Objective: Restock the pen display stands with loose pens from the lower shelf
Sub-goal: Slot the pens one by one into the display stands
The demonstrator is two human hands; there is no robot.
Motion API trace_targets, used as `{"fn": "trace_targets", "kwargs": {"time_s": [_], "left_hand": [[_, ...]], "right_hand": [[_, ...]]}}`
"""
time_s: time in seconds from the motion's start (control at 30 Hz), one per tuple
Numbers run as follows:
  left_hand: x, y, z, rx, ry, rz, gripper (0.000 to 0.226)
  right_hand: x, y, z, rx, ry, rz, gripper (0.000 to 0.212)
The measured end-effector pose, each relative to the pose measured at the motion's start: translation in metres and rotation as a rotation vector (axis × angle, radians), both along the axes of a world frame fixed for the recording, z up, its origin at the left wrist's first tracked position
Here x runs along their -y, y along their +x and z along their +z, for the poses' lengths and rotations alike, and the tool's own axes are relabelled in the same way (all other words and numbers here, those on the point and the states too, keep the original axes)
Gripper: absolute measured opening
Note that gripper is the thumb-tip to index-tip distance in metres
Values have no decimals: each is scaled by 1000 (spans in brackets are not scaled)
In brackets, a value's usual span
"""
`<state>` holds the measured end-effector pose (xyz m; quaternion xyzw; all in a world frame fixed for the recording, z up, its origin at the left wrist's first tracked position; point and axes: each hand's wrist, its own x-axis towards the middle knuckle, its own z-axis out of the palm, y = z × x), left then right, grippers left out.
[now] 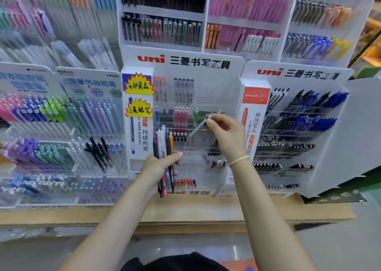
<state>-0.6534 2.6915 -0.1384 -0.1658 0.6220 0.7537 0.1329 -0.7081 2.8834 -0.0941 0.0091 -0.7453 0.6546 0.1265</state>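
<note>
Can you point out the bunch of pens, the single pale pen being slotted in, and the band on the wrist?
Bunch of pens point(165, 147): head view, on the upright barrels above the left hand's grip.
Pale pen point(198, 128): head view, mid-barrel, below the right hand's pinch.
Wrist band point(239, 160): head view, on the band's middle.

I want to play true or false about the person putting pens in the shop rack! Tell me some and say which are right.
1. The left hand grips a bunch of pens. True.
2. The right hand holds nothing. False: it pinches a single pale pen at its top end.
3. The single pen is in front of the clear middle display stand. True.
4. The right wrist is bare. False: it wears a thin band.
5. The bunch holds only black pens. False: pink, orange and white ones show too.
</note>
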Motion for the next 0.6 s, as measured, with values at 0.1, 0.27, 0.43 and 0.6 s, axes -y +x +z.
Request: {"fn": "trace_targets", "kwargs": {"time_s": [0.1, 0.27, 0.43, 0.6], "left_hand": [[2, -7, -1, 15, 4, 8, 14], [9, -14, 4, 46, 25, -58, 14], [21, -17, 2, 54, 61, -139, 16], [32, -13, -2, 51, 98, -226, 30]], "right_hand": [[7, -10, -17, 37, 118, 37, 10], [20, -17, -34, 71, 307, 47, 11], [27, -17, -48, 124, 481, 35, 13], [32, -15, -52, 124, 522, -24, 14]]}}
